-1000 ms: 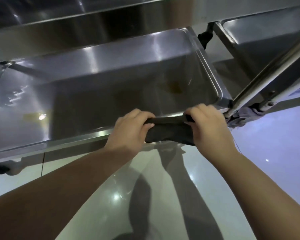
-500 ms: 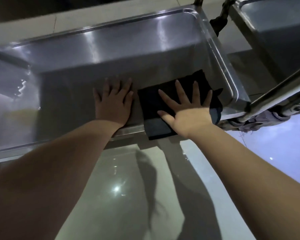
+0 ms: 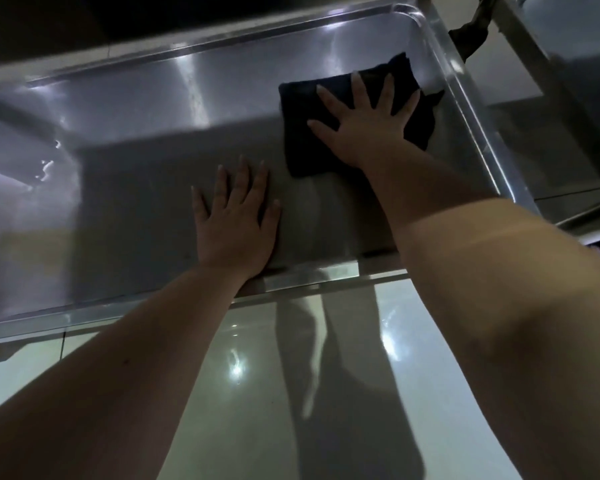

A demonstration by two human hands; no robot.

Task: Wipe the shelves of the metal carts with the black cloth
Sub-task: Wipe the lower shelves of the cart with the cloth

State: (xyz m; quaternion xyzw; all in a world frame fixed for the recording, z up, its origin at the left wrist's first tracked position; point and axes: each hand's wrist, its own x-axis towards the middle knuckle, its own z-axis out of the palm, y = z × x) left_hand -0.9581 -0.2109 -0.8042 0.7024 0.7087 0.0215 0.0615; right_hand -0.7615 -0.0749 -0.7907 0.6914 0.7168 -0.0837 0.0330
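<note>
Two bare hands lie flat on the metal shelf point(image 3: 136, 174) of a cart, set apart from each other with a strip of bare steel between them. The left hand point(image 3: 234, 226) rests palm down on the metal, close to the near rim point(image 3: 312, 273), its fingers straight and slightly spread, holding nothing. The right hand point(image 3: 364, 129) lies farther in and to the right, palm down on the black cloth point(image 3: 300, 112). Its fingers point(image 3: 360, 91) are straight and fanned wide, pressing the cloth against the shelf rather than curling round it.

The cloth is folded into a rough, thick rectangle. It sits in the far right part of the shelf, close to the right-hand rim and not far from the back right corner. Its left part shows uncovered beside the thumb, and a ragged edge sticks out past the little finger toward the raised rim. Both forearms reach in over the near rim.

The shelf is a shallow steel tray with rounded corners, and bright streaks of light lie across its far half. Just beyond its right rim stands part of a second metal cart point(image 3: 568, 50). Something dark point(image 3: 470, 29) hangs between the two; I cannot tell what it is. Below the shelf a glossy pale floor point(image 3: 229, 427) shows a light's reflection and long dark shadows.
</note>
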